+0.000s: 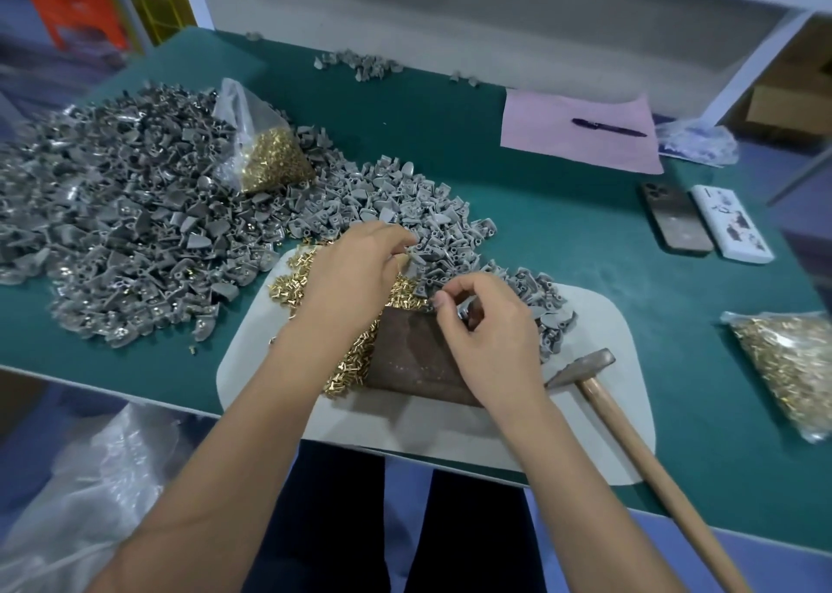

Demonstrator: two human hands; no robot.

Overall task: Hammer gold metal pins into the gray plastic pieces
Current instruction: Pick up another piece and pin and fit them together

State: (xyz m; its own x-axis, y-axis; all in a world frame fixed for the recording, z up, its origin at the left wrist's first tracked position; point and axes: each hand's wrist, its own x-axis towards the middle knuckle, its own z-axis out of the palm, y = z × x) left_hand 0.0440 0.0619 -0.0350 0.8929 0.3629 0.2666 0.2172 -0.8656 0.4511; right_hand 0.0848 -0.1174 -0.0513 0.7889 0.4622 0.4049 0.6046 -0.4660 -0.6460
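The hammer (599, 374) lay unheld at the near right, its head on the pale mat (599, 322) and its wooden handle running toward the near-right corner, just to the right of the right hand (488, 331), which was the closer of the two to it. That hand's fingers were curled and pinched together over something small at the far edge of the brown block (414, 358); it looked like a gray piece, though the fingers hid most of it. Just to the left and slightly farther, the left hand (355, 273) hovered over the loose gold pins (355, 358), its fingertips drawn narrow around what seemed a single pin, its point aimed right toward the other hand. The coming move likely turned on that short gap: pin to the left, piece to the right, the two nearly meeting above the block's far edge. The pins were short, bright brass with flat heads, heaped along the block's left side. Beyond the hands the gray plastic pieces (405, 205) spread in a pile, small, matte, wedge-shaped with a stubby socket. Farther left sat a larger, darker gray heap (112, 214) with an open bag of pins (265, 151) resting on it. Far right on the green table (540, 214) lay a pink sheet (581, 142) with a pen (608, 126) and two phones (702, 223)
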